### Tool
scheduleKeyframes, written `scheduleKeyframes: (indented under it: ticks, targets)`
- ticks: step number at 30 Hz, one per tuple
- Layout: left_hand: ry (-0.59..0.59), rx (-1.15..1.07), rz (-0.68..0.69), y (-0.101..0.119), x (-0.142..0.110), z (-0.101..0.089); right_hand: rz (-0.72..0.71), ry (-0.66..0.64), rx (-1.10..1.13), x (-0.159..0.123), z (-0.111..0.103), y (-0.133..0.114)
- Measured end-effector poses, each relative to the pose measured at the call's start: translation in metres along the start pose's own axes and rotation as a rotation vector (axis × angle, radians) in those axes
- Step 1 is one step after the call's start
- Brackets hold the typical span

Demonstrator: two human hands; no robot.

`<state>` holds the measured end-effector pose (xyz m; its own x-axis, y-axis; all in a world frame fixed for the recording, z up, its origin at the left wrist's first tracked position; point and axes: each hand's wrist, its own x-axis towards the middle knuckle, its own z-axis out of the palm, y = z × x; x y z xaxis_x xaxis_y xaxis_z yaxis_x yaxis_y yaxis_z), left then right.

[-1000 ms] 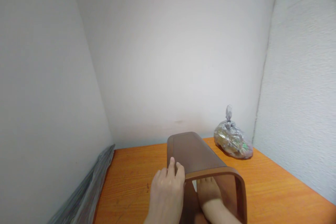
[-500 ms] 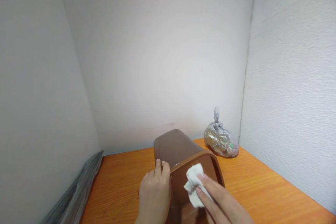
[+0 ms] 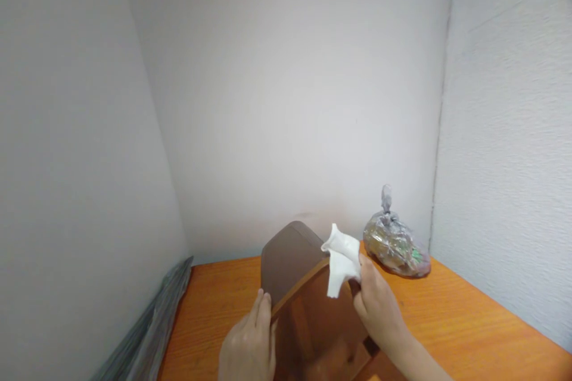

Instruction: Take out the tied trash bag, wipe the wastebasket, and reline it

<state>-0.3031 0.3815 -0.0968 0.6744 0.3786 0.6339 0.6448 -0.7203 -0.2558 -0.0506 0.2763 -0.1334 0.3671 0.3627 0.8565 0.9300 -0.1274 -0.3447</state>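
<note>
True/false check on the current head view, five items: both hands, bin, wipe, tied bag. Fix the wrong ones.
1. The right hand holds the white wipe. True.
2. The left hand is clear of the brown bin. False: it is on the bin near its rim.
3. The bin stands upright, opening straight up. False: it is tipped, its opening facing the person.
4. The tied plastic bag sits on the orange table. True.
5. The right hand touches the tied bag. False: the bag sits apart, farther back.
</note>
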Motion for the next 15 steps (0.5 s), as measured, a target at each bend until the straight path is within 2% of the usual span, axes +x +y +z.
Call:
scheduleKeyframes:
  ticks: [3,7,9,12,15]
  targets:
    - [0.014,-0.014,-0.040,-0.006,-0.009,0.004,0.077,-0.147,0.004,-0.029,0.004,0.016]
    - [0.027,-0.040,-0.064,-0.014,-0.020,0.009,0.203,-0.221,0.012,-0.069,0.003,0.034]
    - [-0.010,-0.067,-0.089,-0.017,-0.026,0.011,0.270,-0.267,0.049,-0.084,0.000,0.038]
    - [-0.098,-0.143,-0.142,-0.020,-0.029,0.008,0.290,-0.296,0.124,-0.093,-0.004,0.035]
    - [-0.124,-0.208,-0.212,-0.020,-0.019,-0.007,0.258,-0.286,0.116,-0.082,-0.011,0.023]
